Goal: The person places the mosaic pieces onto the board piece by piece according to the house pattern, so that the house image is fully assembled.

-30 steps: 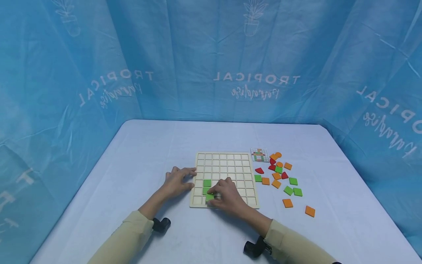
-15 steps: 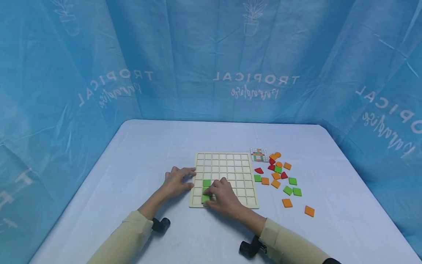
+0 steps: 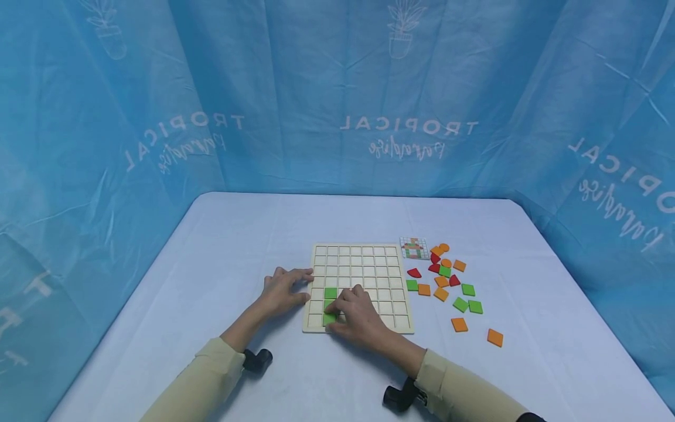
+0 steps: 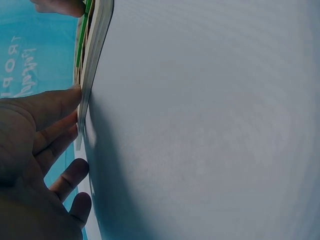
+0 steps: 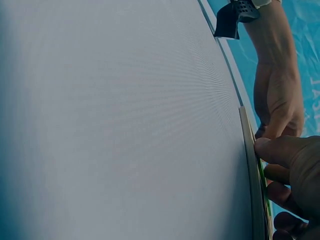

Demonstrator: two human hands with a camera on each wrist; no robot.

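Observation:
A pale wooden grid board (image 3: 368, 251) lies on the table, with a column of green square tiles in its lower left cells. My right hand (image 3: 358, 316) is over the board's near left part, thumb and fingertips at the edges of the lowest green square tile (image 3: 329, 320). This tile sits level with the column. Part of the middle green tile (image 3: 328, 306) is hidden by my fingers; the far green tile (image 3: 330, 292) shows whole. At the board's left edge, my left hand (image 3: 282, 291) touches the rim with extended fingers and thumb (image 4: 55, 107).
Right of the board lies a small printed pattern card (image 3: 414, 248). Around it are scattered orange square tiles (image 3: 460, 324), green square tiles (image 3: 476, 307), red rounded wedge pieces (image 3: 413, 273) and orange discs (image 3: 445, 248). A blue curtain (image 3: 337, 158) surrounds the table.
My right hand has moved slightly left with the lowest green tile, which now lines up under the other two. My left hand stays at the board's edge.

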